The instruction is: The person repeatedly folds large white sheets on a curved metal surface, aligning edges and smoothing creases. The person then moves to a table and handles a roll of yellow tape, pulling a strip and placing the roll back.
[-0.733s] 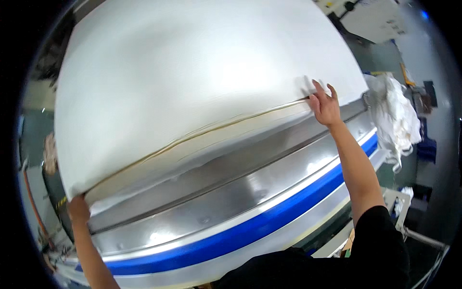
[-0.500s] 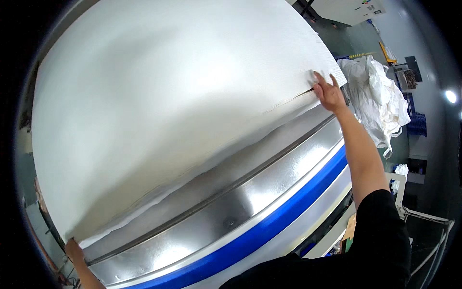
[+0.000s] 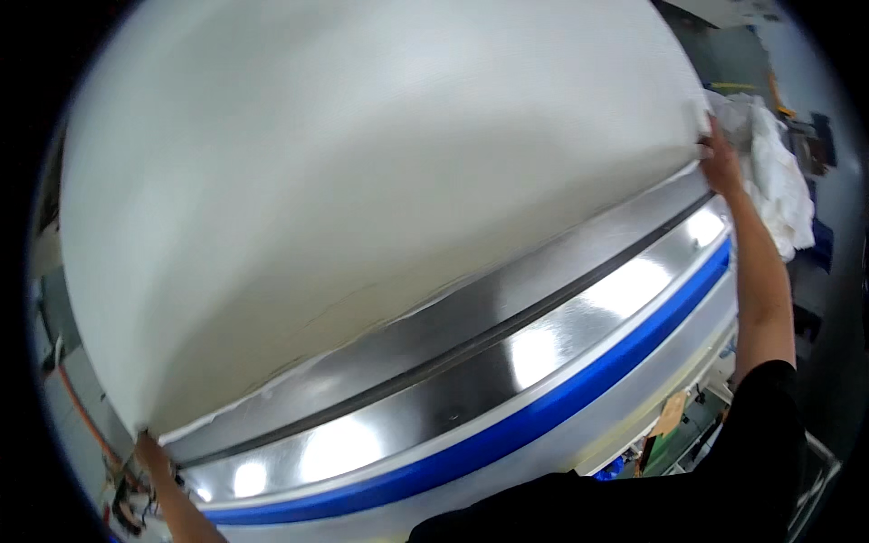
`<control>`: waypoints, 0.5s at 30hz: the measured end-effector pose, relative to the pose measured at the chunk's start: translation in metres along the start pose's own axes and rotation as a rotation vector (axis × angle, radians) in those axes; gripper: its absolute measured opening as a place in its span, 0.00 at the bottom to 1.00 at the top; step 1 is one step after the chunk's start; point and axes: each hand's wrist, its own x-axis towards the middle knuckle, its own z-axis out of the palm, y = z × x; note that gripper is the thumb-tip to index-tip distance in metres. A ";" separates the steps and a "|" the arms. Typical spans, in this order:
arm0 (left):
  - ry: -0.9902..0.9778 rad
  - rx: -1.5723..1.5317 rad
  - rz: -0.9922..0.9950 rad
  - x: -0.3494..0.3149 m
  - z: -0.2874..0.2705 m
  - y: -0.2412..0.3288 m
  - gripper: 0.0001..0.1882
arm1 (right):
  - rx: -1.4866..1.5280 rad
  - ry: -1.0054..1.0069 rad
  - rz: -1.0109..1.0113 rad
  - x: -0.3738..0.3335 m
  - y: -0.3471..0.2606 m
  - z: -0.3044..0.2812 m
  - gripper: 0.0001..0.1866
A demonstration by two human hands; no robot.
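A large white sheet (image 3: 362, 199) covers most of the view, its near edge running slantwise from lower left to upper right. At its near left corner my left hand (image 3: 152, 455) is closed on the sheet, with the fingertips partly hidden. Far over at the near right corner, my right hand (image 3: 721, 165) grips the sheet's edge; its fingers are somewhat blurred. Under the near edge lies a shiny metal surface (image 3: 493, 294) with a dark groove (image 3: 507, 328) along it.
A blue strip (image 3: 507, 438) edges the machine's front, nearest my body. Beyond my right arm sits a heap of white bags (image 3: 780, 195). An orange hose (image 3: 83, 414) hangs at the far left. Brown cardboard (image 3: 670, 414) and small items lie below the front edge.
My right hand has gone from lying spread on the sheet to holding its right corner. The near edge now looks straighter and less folded. My left hand stays at its corner; the view has shifted.
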 end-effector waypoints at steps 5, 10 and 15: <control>0.233 -0.213 0.093 -0.048 -0.060 0.019 0.16 | -0.039 -0.047 -0.068 -0.009 0.025 -0.030 0.47; 0.318 -0.216 0.096 -0.097 -0.100 -0.022 0.20 | 0.140 0.030 -0.058 -0.006 0.067 -0.075 0.41; 0.242 -0.257 0.103 -0.140 -0.108 -0.051 0.21 | -0.004 0.004 -0.145 -0.034 0.133 -0.130 0.38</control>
